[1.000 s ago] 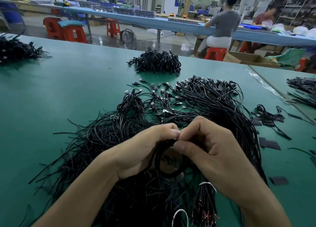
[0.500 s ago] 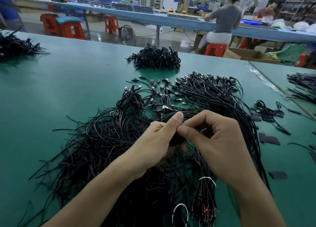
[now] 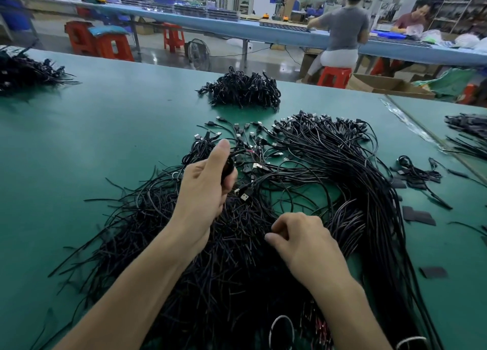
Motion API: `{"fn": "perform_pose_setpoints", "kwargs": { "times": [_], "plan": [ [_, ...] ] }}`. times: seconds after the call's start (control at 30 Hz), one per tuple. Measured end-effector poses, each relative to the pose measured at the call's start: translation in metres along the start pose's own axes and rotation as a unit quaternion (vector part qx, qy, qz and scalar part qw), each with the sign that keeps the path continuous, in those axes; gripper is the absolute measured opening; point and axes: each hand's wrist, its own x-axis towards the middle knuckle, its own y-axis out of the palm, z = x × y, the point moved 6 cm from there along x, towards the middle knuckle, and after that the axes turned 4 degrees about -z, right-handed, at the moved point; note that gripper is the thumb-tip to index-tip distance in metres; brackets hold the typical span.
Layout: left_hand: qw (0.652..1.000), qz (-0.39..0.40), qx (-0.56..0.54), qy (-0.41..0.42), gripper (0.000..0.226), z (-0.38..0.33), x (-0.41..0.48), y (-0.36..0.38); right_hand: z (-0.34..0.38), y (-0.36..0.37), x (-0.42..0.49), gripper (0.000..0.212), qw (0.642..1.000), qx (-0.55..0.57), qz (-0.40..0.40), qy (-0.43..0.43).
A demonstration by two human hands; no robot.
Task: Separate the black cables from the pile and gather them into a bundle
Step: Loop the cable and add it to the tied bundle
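Observation:
A big loose pile of black cables [image 3: 329, 170] with USB plugs sprawls across the green table [image 3: 105, 149]. My left hand [image 3: 205, 189] is raised over the pile's middle and grips a small coiled black cable bundle [image 3: 228, 168], thumb pointing up. My right hand [image 3: 303, 239] sits lower over the near part of the pile, its fingers curled and pinching at cable strands. A heap of finished coiled bundles [image 3: 243, 90] lies farther back on the table.
Another dark cable heap [image 3: 23, 71] lies at the far left, and more cables [image 3: 469, 136] at the right edge. Small black strips [image 3: 419, 216] and a few stray cables [image 3: 419, 172] lie right of the pile. People sit at a blue bench [image 3: 263, 33] behind.
My hands have parted. The left hand carried the coiled bundle up and away from me; the right hand dropped down toward me onto the pile.

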Motion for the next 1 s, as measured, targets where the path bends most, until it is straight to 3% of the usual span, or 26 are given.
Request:
{"fn": "perform_pose_setpoints", "kwargs": {
  "times": [0.3, 0.53, 0.63, 0.7, 0.77, 0.83, 0.93, 1.0],
  "plan": [
    [0.999, -0.023, -0.019, 0.024, 0.059, -0.001, 0.001, -0.003, 0.006, 0.007, -0.001, 0.022, 0.998, -0.057, -0.017, 0.015],
    [0.998, -0.026, -0.061, 0.016, 0.057, -0.003, -0.001, -0.004, 0.010, -0.020, -0.007, 0.015, 0.998, -0.037, -0.042, 0.002],
    [0.999, -0.016, -0.050, 0.002, 0.061, 0.000, -0.002, -0.003, 0.005, -0.044, -0.008, 0.016, 0.999, 0.029, -0.032, 0.004],
    [0.999, 0.004, -0.046, 0.004, 0.064, 0.000, -0.003, -0.001, 0.005, -0.067, -0.009, 0.020, 0.989, 0.117, -0.091, -0.011],
    [0.998, 0.045, -0.044, 0.013, 0.064, -0.001, -0.005, 0.005, 0.009, -0.086, -0.013, 0.019, 0.956, 0.226, -0.182, -0.033],
    [0.993, 0.110, -0.033, 0.020, 0.057, -0.002, -0.011, 0.015, 0.018, -0.092, -0.017, 0.016, 0.913, 0.336, -0.223, -0.055],
    [0.979, 0.201, -0.016, 0.020, 0.031, -0.004, -0.021, 0.029, 0.035, -0.085, -0.020, 0.016, 0.883, 0.419, -0.192, -0.087],
    [0.970, 0.238, -0.054, 0.010, 0.038, -0.006, -0.025, 0.034, 0.042, -0.079, -0.020, 0.015, 0.898, 0.396, -0.154, -0.117]
  ]
}}
